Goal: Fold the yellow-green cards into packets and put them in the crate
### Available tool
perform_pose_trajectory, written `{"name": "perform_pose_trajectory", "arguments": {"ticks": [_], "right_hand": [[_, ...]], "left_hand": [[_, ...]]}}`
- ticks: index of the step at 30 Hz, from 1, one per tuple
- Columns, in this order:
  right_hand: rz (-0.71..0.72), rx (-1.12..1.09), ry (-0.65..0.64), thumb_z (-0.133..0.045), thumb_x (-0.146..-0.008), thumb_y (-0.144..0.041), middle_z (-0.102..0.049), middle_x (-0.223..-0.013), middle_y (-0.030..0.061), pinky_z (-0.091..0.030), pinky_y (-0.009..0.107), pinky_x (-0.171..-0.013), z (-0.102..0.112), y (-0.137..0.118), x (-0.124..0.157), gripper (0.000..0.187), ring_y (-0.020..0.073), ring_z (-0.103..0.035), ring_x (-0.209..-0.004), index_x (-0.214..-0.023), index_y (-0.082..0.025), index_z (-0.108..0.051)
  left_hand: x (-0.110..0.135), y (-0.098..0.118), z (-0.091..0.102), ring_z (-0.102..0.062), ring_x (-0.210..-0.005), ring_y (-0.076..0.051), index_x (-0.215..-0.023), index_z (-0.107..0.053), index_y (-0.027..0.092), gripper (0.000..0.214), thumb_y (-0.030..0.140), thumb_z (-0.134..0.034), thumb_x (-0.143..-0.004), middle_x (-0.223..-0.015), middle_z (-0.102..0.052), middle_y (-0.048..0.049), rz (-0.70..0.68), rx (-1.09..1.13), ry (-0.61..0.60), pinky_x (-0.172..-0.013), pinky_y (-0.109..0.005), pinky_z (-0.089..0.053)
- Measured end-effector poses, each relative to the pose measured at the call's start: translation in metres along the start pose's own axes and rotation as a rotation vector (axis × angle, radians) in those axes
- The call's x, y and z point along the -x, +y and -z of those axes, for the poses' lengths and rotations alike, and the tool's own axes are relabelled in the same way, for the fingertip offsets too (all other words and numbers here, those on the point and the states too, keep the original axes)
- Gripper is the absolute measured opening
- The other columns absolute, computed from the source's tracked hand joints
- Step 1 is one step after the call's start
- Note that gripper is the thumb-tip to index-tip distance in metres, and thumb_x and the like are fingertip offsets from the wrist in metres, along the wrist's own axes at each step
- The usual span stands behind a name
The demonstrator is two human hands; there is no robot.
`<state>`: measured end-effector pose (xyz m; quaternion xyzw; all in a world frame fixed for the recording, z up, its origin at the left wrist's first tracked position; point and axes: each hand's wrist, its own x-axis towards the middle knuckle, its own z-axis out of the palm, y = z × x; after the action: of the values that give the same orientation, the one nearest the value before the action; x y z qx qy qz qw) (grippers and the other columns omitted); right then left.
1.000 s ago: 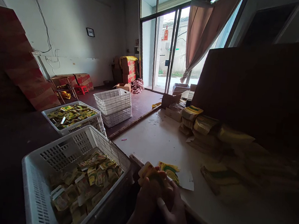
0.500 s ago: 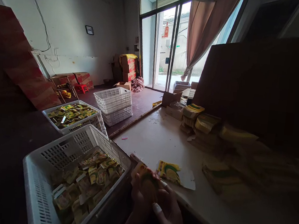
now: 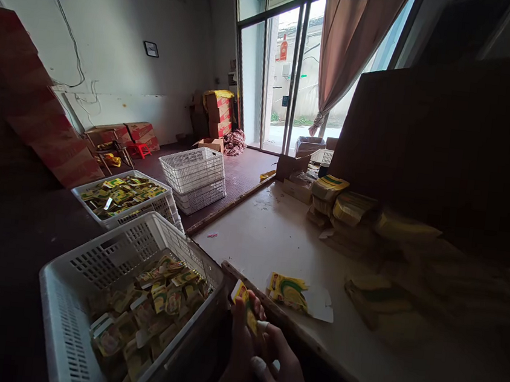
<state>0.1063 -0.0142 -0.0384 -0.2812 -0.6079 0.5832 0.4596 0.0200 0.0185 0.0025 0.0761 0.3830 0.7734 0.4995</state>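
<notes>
Both hands are low in the frame at the near edge of the white table. My left hand pinches a small yellow and red packet held upright. My right hand is curled just behind it, its thumb touching the packet's lower edge. A few yellow and green packets lie on the table just beyond my fingers, on a white slip. To the left, close to my hands, stands a white slotted basket partly filled with loose packets.
A second basket of packets and two stacked empty baskets stand farther left on the dark floor. Bundles of packets line the table's right side under a dark board. Red cartons lean at left; glass doors at back.
The hands have drawn back toward me and lower. The packet, earlier covered by my fingers, now sticks up from the left hand's pinch.
</notes>
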Motion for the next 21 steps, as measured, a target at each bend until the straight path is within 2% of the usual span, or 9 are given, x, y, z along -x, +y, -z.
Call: {"name": "perform_pose_trajectory", "arguments": {"ticks": [3, 5, 7, 10, 12, 14, 17, 19, 21], "right_hand": [[0.010, 0.049, 0.130, -0.056, -0.082, -0.038, -0.065, -0.107, 0.0140, -0.053, 0.031, -0.075, 0.012, 0.004, -0.006, 0.042, 0.0251, -0.065, -0.095, -0.116, -0.013, -0.056], [0.021, 0.041, 0.248, -0.057, -0.084, -0.042, -0.067, -0.095, 0.0114, -0.053, 0.031, -0.075, 0.023, 0.007, -0.009, 0.035, 0.0240, -0.065, -0.087, -0.105, -0.013, -0.061], [0.024, -0.021, 0.306, -0.060, -0.084, -0.047, -0.067, -0.093, 0.0102, -0.053, 0.031, -0.076, 0.033, 0.010, -0.012, 0.036, 0.0244, -0.065, -0.088, -0.098, -0.014, -0.064], [0.009, -0.094, 0.274, -0.065, -0.081, -0.050, -0.067, -0.082, 0.0077, -0.052, 0.028, -0.068, 0.043, 0.010, -0.013, 0.036, 0.0224, -0.065, -0.077, -0.087, -0.015, -0.069], [0.023, -0.063, 0.313, -0.068, -0.078, -0.051, -0.066, -0.076, 0.0066, -0.051, 0.026, -0.062, 0.050, 0.006, -0.014, 0.034, 0.0212, -0.064, -0.071, -0.079, -0.016, -0.070], [0.117, 0.102, 0.462, -0.068, -0.076, -0.050, -0.067, -0.076, 0.0069, -0.051, 0.027, -0.060, 0.062, -0.002, -0.014, 0.031, 0.0215, -0.064, -0.070, -0.075, -0.019, -0.073], [0.394, 0.606, 0.625, -0.056, -0.087, -0.038, -0.068, -0.080, 0.0072, -0.050, 0.031, -0.062, 0.085, -0.014, -0.015, 0.027, 0.0209, -0.063, -0.070, -0.079, -0.023, -0.076], [0.610, 0.903, 0.599, -0.049, -0.092, -0.027, -0.068, -0.082, 0.0042, -0.048, 0.035, -0.071, 0.094, -0.019, -0.016, 0.027, 0.0201, -0.062, -0.075, -0.083, -0.024, -0.074], [0.763, 1.047, 0.488, -0.046, -0.096, -0.022, -0.068, -0.082, 0.0000, -0.042, 0.039, -0.086, 0.093, -0.023, -0.017, 0.028, 0.0187, -0.062, -0.078, -0.083, -0.024, -0.071]], "left_hand": [[0.008, -0.002, -0.003, -0.055, -0.072, -0.013, -0.088, -0.066, 0.014, 0.088, 0.070, -0.084, -0.024, -0.078, -0.060, -0.0044, 0.055, -0.048, -0.068, -0.067, -0.022, -0.049], [0.009, -0.005, -0.001, -0.060, -0.083, -0.017, -0.097, -0.069, 0.015, 0.084, 0.076, -0.079, -0.040, -0.091, -0.066, -0.0069, -0.002, -0.141, -0.233, -0.078, -0.025, -0.051], [0.007, -0.006, 0.005, -0.062, -0.078, -0.017, -0.093, -0.070, 0.013, 0.066, 0.070, -0.076, -0.061, -0.087, -0.067, -0.0080, -0.135, -0.343, -0.338, -0.072, -0.025, -0.050], [0.000, -0.007, 0.013, -0.062, -0.071, -0.017, -0.081, -0.069, 0.008, 0.049, 0.057, -0.073, -0.075, -0.076, -0.067, -0.0090, -0.243, -0.598, -0.311, -0.065, -0.023, -0.048], [-0.001, -0.004, 0.013, -0.064, -0.075, -0.018, -0.084, -0.072, 0.009, 0.048, 0.056, -0.072, -0.076, -0.081, -0.069, -0.0098, -0.227, -0.614, -0.337, -0.072, -0.026, -0.050], [0.001, 0.001, 0.009, -0.065, -0.090, -0.020, -0.097, -0.073, 0.012, 0.046, 0.054, -0.071, -0.078, -0.098, -0.070, -0.0105, -0.281, -0.586, -0.388, -0.083, -0.028, -0.050], [0.005, 0.014, 0.004, -0.060, -0.110, -0.021, -0.122, -0.064, 0.019, 0.050, 0.050, -0.067, -0.083, -0.123, -0.062, -0.0105, -0.519, -0.600, -0.385, -0.094, -0.029, -0.046], [0.007, 0.023, 0.003, -0.057, -0.114, -0.023, -0.124, -0.062, 0.019, 0.050, 0.044, -0.069, -0.082, -0.127, -0.059, -0.0119, -0.662, -0.783, -0.450, -0.098, -0.031, -0.043], [0.008, 0.030, 0.004, -0.051, -0.122, -0.028, -0.129, -0.060, 0.015, 0.065, 0.039, -0.078, -0.071, -0.131, -0.056, -0.0151, -0.699, -1.068, -0.583, -0.106, -0.035, -0.038]]}}
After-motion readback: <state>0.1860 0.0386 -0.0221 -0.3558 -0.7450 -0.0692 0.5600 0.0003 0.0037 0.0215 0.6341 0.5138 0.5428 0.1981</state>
